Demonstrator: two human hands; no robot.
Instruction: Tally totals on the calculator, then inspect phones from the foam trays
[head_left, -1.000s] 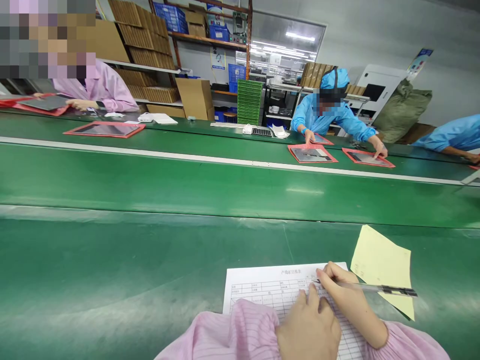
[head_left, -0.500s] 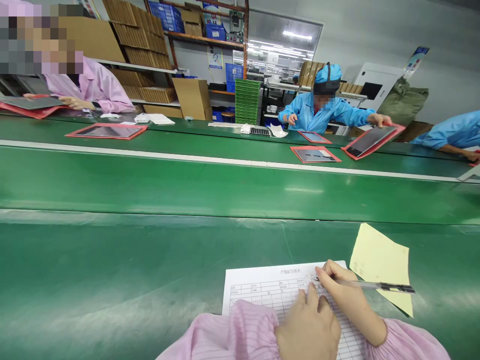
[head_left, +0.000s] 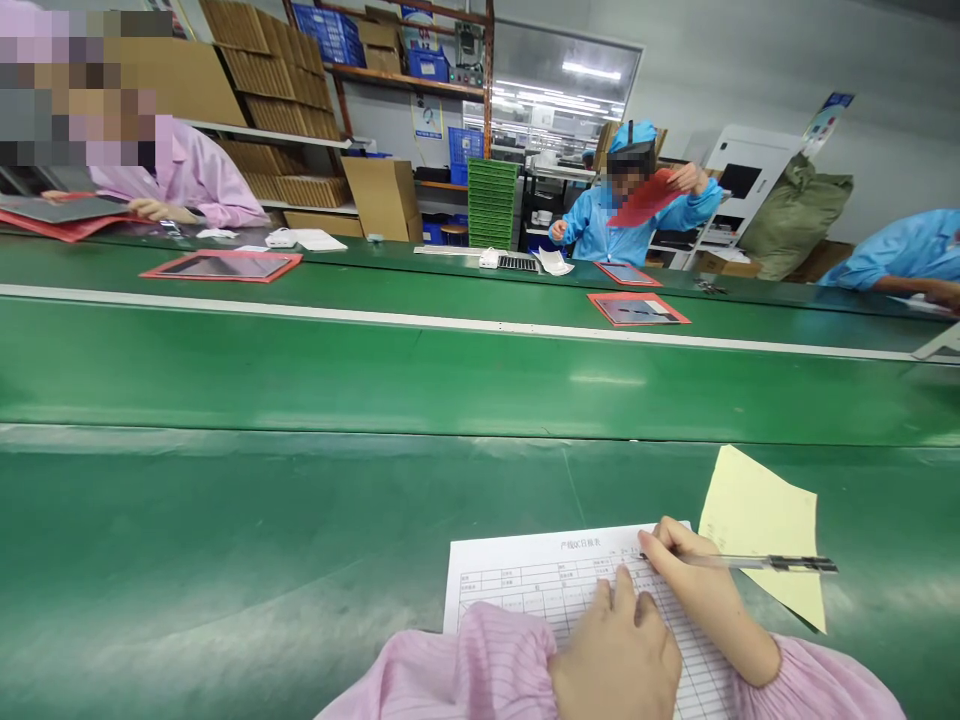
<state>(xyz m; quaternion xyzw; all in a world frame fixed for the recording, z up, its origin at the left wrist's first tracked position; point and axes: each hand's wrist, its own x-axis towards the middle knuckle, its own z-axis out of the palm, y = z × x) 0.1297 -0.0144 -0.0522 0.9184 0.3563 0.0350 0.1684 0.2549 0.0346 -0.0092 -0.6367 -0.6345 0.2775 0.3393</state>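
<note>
A printed form [head_left: 495, 560] with a table grid lies on the green work surface in front of me. My right hand [head_left: 697, 590] is closed round a pen [head_left: 780, 563], its tip on the upper right part of the sheet, where small handwritten marks show. Flat on the middle of the form, my left hand [head_left: 619, 650] rests with its fingers stretched out and a little apart. Just beyond my right hand is a creased yellow paper [head_left: 765, 520], which the pen's back end overlaps in view.
Beyond the green surface runs a green conveyor belt [head_left: 375, 300] carrying flat panels on red sheets, such as this panel [head_left: 637, 309]. Across it sit a person in pink [head_left: 202, 180], a person in blue [head_left: 589, 215] raising a red sheet, and another blue sleeve [head_left: 900, 245].
My right hand and pen have shifted slightly right along the form, and more marks show. My left hand stays put. The person in blue has lifted the red sheet up near their head.
</note>
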